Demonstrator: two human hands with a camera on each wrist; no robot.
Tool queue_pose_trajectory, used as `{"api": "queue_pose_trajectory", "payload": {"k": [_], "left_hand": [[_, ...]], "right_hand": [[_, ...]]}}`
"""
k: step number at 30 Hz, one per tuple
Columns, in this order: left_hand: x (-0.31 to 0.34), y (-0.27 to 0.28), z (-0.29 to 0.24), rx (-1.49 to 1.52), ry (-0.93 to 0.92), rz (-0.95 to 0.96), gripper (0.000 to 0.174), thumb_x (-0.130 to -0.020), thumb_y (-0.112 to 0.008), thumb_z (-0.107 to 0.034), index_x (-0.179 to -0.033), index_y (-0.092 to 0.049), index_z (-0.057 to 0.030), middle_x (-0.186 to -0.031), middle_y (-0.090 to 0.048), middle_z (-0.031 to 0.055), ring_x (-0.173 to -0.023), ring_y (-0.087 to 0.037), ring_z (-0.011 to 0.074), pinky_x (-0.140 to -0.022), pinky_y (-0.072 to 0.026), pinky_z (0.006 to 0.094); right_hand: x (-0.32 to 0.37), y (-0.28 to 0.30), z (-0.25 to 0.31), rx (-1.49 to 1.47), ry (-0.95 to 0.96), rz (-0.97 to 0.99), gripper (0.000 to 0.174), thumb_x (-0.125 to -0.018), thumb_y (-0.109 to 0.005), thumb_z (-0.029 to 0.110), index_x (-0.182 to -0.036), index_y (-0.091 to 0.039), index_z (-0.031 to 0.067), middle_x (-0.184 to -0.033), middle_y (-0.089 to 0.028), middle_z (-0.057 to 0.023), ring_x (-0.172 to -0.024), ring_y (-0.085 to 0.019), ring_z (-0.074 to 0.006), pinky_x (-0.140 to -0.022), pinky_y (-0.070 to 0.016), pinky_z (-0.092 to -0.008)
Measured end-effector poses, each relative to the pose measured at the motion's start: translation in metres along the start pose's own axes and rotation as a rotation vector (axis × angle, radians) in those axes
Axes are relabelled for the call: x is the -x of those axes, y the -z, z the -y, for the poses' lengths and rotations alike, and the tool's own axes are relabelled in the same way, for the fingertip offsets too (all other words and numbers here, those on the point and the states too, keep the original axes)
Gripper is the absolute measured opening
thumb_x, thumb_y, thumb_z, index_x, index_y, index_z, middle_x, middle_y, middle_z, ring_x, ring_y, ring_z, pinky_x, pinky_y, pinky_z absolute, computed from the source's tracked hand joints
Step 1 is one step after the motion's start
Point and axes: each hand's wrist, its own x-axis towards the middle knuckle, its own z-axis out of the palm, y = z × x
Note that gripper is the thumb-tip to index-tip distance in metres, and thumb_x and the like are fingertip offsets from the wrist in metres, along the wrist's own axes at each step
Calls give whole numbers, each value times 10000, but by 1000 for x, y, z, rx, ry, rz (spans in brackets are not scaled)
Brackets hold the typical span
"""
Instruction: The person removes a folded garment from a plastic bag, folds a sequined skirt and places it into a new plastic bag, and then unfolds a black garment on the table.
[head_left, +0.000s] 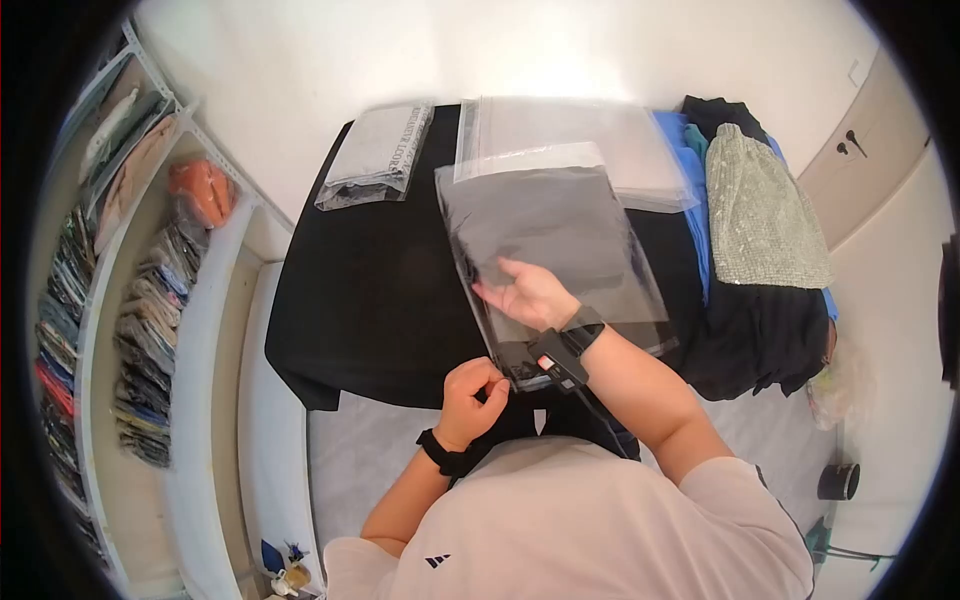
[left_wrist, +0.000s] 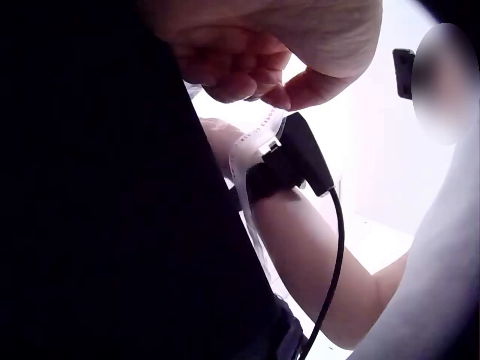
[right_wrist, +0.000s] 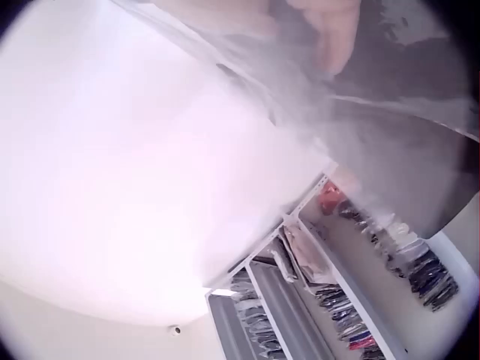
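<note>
A clear plastic bag (head_left: 560, 240) with a dark folded garment inside lies flat on the counter (head_left: 380, 290), which is covered in black cloth. The bag sits near the middle of the counter, its open end toward the person.

The right hand (head_left: 525, 292) rests palm down on the lower part of the bag, fingers spread and straight, pressing on the plastic. In the right wrist view this hand (right_wrist: 330, 34) shows only as a blur through the plastic. The left hand (head_left: 472, 392) hovers at the near edge of the counter, just beside the bag's open end, its fingers curled. In the left wrist view the thumb and fingers pinch a thin white strip (left_wrist: 251, 142) that runs down toward the right wrist and its black camera (left_wrist: 289, 161).

Beyond the bag lies a stack of empty clear bags (head_left: 570, 135), touching its far edge. At the far left corner of the counter is a packed bag (head_left: 378, 155) holding something grey. At the right end sits a pile of clothes, with a glittery garment (head_left: 765, 215) on top of blue cloth (head_left: 690, 190). White shelves (head_left: 130, 300) on the left hold rows of packed items.
</note>
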Motion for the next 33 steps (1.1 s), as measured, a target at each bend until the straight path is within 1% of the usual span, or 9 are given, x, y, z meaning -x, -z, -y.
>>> {"api": "queue_pose_trajectory", "payload": {"k": [2, 6, 11, 12, 13, 15, 18, 24, 33], "left_hand": [[1, -1, 0, -3, 1, -10, 130, -688, -594, 1, -614, -487, -11, -560, -450, 76, -494, -452, 224, -475, -344, 307], [4, -5, 0, 14, 0, -22, 126, -682, -586, 9, -614, -481, -10, -555, -438, 76, -493, -446, 211, -472, -339, 304], [26, 14, 5, 31, 24, -115, 124, -677, -576, -6, -609, -473, -16, -559, -434, 60, -506, -438, 189, -477, -330, 296], [30, 14, 2, -40, -51, -191, 105, -669, -601, -39, -649, -499, -28, -613, -484, 67, -541, -467, 204, -499, -350, 297], [19, 12, -15, -32, -55, -190, 105, -669, -601, -39, -649, -499, -28, -613, -484, 67, -541, -467, 204, -499, -350, 297], [-3, 4, -52, -225, -387, 134, 139, -668, -648, -90, -751, -552, -33, -732, -545, 98, -672, -543, 236, -585, -428, 329], [-21, -31, -56, -426, -338, 455, 422, -682, -689, -177, -1021, -575, 46, -1069, -561, 191, -1106, -505, 320, -926, -428, 389], [-10, -50, -30, -842, -255, 460, 660, -676, -711, -192, -1213, -467, 101, -1265, -457, 286, -1171, -459, 390, -975, -394, 403], [-8, -53, -27, -844, -253, 454, 646, -667, -712, -193, -1196, -482, 98, -1266, -461, 285, -1179, -458, 388, -954, -410, 405]], "right_hand": [[4, -3, 2, -7, -155, -97, 395, -917, -501, 85, -1258, -332, -21, -1260, -423, -124, -1126, -451, -287, -1049, -327, -438], [29, 3, 14, 59, -105, -85, 444, -912, -529, 128, -1251, -319, -65, -1312, -363, -199, -1233, -353, -316, -1050, -327, -431], [68, 8, 14, -6, 211, -291, 595, -862, -628, 233, -1316, -305, 23, -1396, -253, -180, -1278, -288, -296, -1048, -282, -379], [72, 7, 23, 46, 166, -353, 533, -878, -606, 207, -1310, -323, 77, -1360, -313, -165, -1202, -401, -278, -934, -403, -330], [68, 18, 29, 50, 174, -357, 533, -878, -606, 207, -1310, -323, 77, -1360, -313, -165, -1202, -401, -278, -934, -403, -330], [55, 47, 31, 28, 88, -179, 485, -905, -558, 164, -1291, -301, 26, -1302, -365, -189, -1097, -511, -261, -793, -495, -296], [55, 25, 34, -113, 107, -217, 445, -931, -492, 116, -1271, -249, -36, -1245, -399, -218, -1048, -562, -269, -755, -545, -287], [40, 27, 51, -250, 85, -89, 488, -948, -421, 63, -1312, -131, -82, -1297, -332, -256, -1134, -503, -324, -954, -486, -348], [-18, 16, 65, -318, 156, -154, 494, -946, -442, 74, -1320, -142, -43, -1215, -368, -251, -1054, -537, -341, -827, -532, -356]]}}
